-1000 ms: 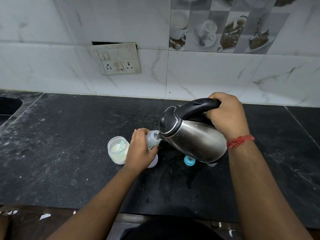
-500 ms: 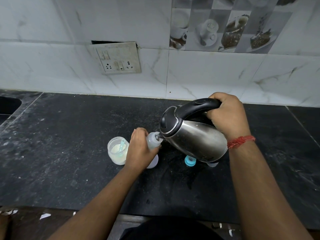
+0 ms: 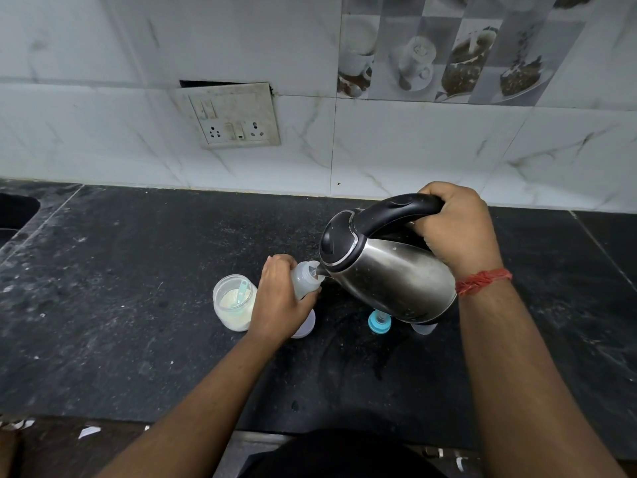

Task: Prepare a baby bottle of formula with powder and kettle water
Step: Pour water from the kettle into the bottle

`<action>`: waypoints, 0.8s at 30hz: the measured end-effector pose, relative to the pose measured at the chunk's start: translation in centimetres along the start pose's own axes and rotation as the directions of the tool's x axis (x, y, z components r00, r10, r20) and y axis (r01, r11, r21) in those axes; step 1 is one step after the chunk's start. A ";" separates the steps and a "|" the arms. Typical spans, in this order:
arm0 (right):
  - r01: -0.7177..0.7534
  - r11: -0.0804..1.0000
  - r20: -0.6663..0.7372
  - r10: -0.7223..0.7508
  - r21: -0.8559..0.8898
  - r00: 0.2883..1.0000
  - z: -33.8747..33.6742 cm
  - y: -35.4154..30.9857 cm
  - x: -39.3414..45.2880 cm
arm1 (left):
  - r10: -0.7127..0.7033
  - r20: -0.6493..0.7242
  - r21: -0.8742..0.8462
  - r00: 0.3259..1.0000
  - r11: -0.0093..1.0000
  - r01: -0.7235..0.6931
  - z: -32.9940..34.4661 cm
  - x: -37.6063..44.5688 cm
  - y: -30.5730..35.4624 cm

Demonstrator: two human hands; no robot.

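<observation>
My left hand point(image 3: 279, 298) grips a clear baby bottle point(image 3: 305, 279), tilted with its open mouth toward the kettle. A steel kettle point(image 3: 389, 277) with a black lid and handle is tipped left, held by my right hand point(image 3: 455, 229) on the handle. Its spout touches the bottle's mouth. Left of the bottle stands an open jar of white powder point(image 3: 234, 301) with a pale blue scoop in it. The blue bottle ring with its nipple point(image 3: 379, 320) lies on the counter under the kettle.
The black stone counter point(image 3: 138, 305) runs to a white tiled wall with a socket plate point(image 3: 234, 115). A sink edge point(image 3: 13, 212) shows at far left. A white lid point(image 3: 305, 326) lies under my left hand, and a clear cap point(image 3: 424, 328) peeks out below the kettle.
The kettle and bottle hold nearly the same pose; the kettle has tipped very slightly more toward the bottle.
</observation>
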State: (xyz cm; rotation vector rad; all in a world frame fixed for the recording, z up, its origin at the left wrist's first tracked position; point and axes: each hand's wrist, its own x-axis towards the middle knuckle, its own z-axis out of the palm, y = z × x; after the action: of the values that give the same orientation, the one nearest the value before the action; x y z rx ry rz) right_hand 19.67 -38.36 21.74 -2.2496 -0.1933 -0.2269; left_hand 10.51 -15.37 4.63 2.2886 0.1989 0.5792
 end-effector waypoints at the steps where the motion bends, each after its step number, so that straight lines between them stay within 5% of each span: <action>1: 0.004 1.000 -0.003 -0.004 0.000 1.000 0.0 0.0 0.1 | 0.003 0.002 -0.001 1.000 1.000 -0.003 0.0 0.0 0.0; 14: -0.057 0.993 0.040 0.053 0.100 0.998 0.6 2.2 1.5 | -0.051 0.000 -0.072 0.999 0.996 0.051 0.1 0.5 0.1; 24: -0.179 0.903 0.060 0.169 0.392 0.984 2.4 4.1 2.3 | -0.228 0.058 -0.268 0.972 0.934 0.235 0.0 1.4 0.3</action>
State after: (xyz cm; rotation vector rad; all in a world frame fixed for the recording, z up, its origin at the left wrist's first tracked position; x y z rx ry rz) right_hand 22.99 -38.99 17.69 -1.8519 -0.0428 -0.0561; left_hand 11.77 -15.13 5.29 1.9695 0.3489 0.4248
